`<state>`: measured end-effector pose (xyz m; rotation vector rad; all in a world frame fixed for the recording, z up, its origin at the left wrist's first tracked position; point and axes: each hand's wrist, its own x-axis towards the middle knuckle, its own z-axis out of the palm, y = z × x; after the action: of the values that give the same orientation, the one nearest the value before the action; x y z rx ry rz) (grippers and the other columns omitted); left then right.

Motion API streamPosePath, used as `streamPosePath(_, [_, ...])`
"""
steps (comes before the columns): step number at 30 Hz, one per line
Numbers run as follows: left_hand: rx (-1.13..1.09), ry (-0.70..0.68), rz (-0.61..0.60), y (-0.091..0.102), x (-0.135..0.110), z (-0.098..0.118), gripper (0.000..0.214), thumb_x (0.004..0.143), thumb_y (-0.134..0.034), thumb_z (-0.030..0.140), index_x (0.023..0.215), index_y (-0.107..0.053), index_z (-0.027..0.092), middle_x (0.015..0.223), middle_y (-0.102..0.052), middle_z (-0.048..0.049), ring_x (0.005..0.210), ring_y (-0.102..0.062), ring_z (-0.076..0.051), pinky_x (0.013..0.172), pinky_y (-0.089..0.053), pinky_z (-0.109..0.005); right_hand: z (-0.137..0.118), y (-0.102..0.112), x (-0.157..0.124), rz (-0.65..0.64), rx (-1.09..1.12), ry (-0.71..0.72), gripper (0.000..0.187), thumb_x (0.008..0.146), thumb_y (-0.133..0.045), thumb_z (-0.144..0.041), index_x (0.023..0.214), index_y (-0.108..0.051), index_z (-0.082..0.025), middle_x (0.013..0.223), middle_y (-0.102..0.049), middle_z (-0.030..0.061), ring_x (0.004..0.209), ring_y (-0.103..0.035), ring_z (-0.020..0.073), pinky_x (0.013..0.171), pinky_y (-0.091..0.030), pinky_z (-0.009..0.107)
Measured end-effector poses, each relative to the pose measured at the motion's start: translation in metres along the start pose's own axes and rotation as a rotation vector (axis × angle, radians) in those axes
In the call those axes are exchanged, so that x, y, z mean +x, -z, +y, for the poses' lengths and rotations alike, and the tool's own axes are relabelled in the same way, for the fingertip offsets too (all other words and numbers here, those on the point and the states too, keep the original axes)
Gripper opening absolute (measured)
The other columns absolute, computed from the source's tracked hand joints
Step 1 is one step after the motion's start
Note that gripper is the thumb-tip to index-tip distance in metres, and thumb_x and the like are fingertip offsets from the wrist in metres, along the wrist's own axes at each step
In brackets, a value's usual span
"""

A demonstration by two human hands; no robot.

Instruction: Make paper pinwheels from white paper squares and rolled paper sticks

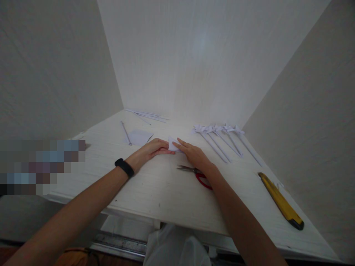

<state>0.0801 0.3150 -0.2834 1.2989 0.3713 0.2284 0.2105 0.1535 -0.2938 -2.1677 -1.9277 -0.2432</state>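
A small folded piece of white paper (172, 144) is between my two hands, near the middle of the white table. My left hand (158, 147) grips its left edge with the fingers closed. On its right side, the fingers of my right hand (191, 151) lie stretched out over the paper, slightly apart, pressing on it. Scissors with red handles (202, 180) rest on the table just below my right hand, their blades pointing left; my right forearm covers part of the handles. A black band (124, 168) is around my left wrist.
Several paper pinwheels on rolled sticks (219, 135) lie at the back right. A yellow cutter knife (280, 199) lies along the right side. White paper sheets (138, 136), a single paper stick (126, 133) and several thin sticks (146, 115) are at the back left. Walls enclose the table (138, 192).
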Motion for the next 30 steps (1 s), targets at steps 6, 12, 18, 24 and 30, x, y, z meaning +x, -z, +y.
streamPosePath(6, [-0.009,0.053,-0.011,0.003,0.005,-0.003,0.013,0.068,-0.063,0.006,0.059,-0.066,0.015,0.066,-0.07,-0.0021,0.07,-0.069,-0.017,0.088,-0.052,-0.033,0.0,-0.001,-0.001,0.006,-0.022,0.015,0.069,0.081,-0.034,0.002,0.143,-0.033,-0.029,0.151,-0.031,0.0049,0.125,-0.051,0.0196,0.098,-0.048,0.038])
streamPosePath(12, [0.012,0.11,0.052,0.004,0.008,-0.004,0.016,0.075,-0.06,0.009,0.061,-0.068,0.013,0.066,-0.072,-0.007,0.069,-0.071,-0.019,0.083,-0.054,-0.031,-0.005,0.003,-0.002,-0.012,-0.046,0.033,0.061,0.085,-0.034,-0.001,0.142,-0.036,-0.022,0.15,-0.033,0.0105,0.125,-0.05,0.0218,0.099,-0.046,0.04])
streamPosePath(18, [0.017,0.004,-0.055,0.008,0.008,-0.008,0.003,0.067,-0.073,0.016,0.067,-0.07,0.016,0.078,-0.074,-0.0064,0.078,-0.07,-0.019,0.091,-0.052,-0.033,-0.006,0.001,-0.002,-0.003,-0.05,0.033,0.059,0.088,-0.032,-0.005,0.144,-0.032,-0.022,0.15,-0.034,0.0097,0.124,-0.051,0.0212,0.098,-0.045,0.039])
streamPosePath(24, [0.032,-0.068,-0.002,0.002,0.009,-0.012,0.007,0.066,-0.073,0.013,0.066,-0.066,0.013,0.074,-0.07,-0.0034,0.071,-0.069,-0.015,0.095,-0.051,-0.04,-0.006,0.0,0.001,0.132,0.071,-0.009,0.051,0.096,-0.035,-0.033,0.143,-0.033,-0.014,0.143,-0.043,0.0174,0.125,-0.049,0.0257,0.099,-0.04,0.044])
streamPosePath(30, [0.131,-0.261,0.032,-0.011,0.007,-0.009,0.015,0.065,-0.074,0.02,0.07,-0.062,0.012,0.066,-0.066,0.0002,0.065,-0.068,-0.015,0.081,-0.056,-0.036,-0.003,-0.002,0.005,0.36,0.553,-0.203,0.058,0.083,-0.057,-0.042,0.13,-0.042,-0.011,0.114,-0.064,0.0161,0.105,-0.06,0.0244,0.09,-0.045,0.039])
